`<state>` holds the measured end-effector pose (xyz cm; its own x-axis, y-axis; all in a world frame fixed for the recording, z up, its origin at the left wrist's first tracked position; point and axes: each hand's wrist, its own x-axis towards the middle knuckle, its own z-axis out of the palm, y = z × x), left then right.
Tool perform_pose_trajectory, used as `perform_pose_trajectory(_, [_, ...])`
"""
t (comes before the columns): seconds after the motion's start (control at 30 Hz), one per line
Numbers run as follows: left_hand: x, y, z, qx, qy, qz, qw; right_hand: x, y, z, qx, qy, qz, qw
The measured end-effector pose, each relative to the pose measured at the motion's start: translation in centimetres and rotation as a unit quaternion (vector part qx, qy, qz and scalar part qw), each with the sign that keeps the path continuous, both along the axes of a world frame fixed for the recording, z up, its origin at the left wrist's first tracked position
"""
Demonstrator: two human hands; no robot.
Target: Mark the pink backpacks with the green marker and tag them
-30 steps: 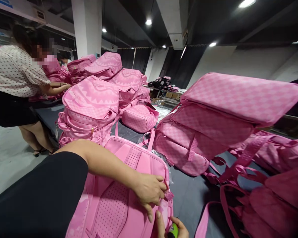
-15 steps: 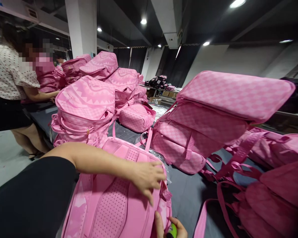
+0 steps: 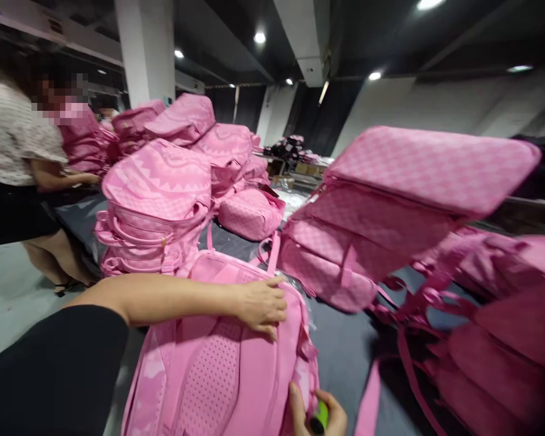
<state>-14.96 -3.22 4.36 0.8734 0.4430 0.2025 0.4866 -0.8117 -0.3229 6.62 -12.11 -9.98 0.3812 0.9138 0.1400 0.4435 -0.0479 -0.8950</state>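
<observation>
A pink backpack (image 3: pixel 254 381) lies in front of me with its padded back panel up, a dotted mesh strip down the middle. My left hand (image 3: pixel 261 306) reaches across from the left and rests on the upper right part of the panel, fingers slightly bent and thumb apart. At the bag's lower right edge, my right hand (image 3: pixel 329 418) is closed around a small green object with a dark end (image 3: pixel 319 416). What this object is does not show clearly. The right thumb touches the bag's side.
Pink backpacks (image 3: pixel 158 181) stand stacked at the left behind the bag. A pile of checkered pink bags (image 3: pixel 418 175) rises at the right, with loose straps (image 3: pixel 367 393) hanging near it. The table (image 3: pixel 340 339) is dark grey. A person (image 3: pixel 22 145) works at the far left.
My left hand has moved slightly up and left over the back panel and settled on it. My right hand stays at the bag's edge with the green object, a little further right.
</observation>
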Motion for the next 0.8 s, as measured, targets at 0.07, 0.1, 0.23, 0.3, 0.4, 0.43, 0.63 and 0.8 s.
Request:
perform_pose_trajectory(0.07, [1.2,-2.8,-1.5,-0.04,-0.013,0.042,0.998,0.5,-0.9,1.6,-0.039,-0.02,0.055,0.998])
perform_pose_trajectory(0.1, [1.9,-4.1,-2.4,-0.059,-0.018,0.045,0.997,0.9,-1.3,2.3,-0.047,-0.037,0.06,0.996])
perform_pose_trajectory(0.23, [3.0,-7.1,-4.9,-0.086,-0.059,0.049,0.993,2.9,-2.1,4.0,0.064,-0.127,-0.022,0.99])
perform_pose_trajectory(0.3, [3.1,-7.4,-5.3,-0.086,-0.066,0.068,0.992,3.5,-2.6,5.1,0.165,-0.189,-0.055,0.966])
perform_pose_trajectory(0.4, [3.1,-7.2,-5.5,-0.085,-0.049,0.07,0.993,3.3,-3.6,7.6,0.276,-0.156,-0.05,0.947])
perform_pose_trajectory(0.43, [3.0,-7.1,-5.6,-0.08,-0.043,0.064,0.994,3.0,-3.8,8.3,0.293,-0.095,-0.037,0.951])
perform_pose_trajectory(0.63, [2.1,-7.2,-7.6,-0.028,-0.097,0.031,0.994,-0.3,-3.7,6.9,0.073,0.175,0.1,0.977])
perform_pose_trajectory(0.8, [1.9,-7.6,-8.3,-0.037,-0.129,0.024,0.991,-1.9,-2.7,3.5,0.023,0.219,0.091,0.971])
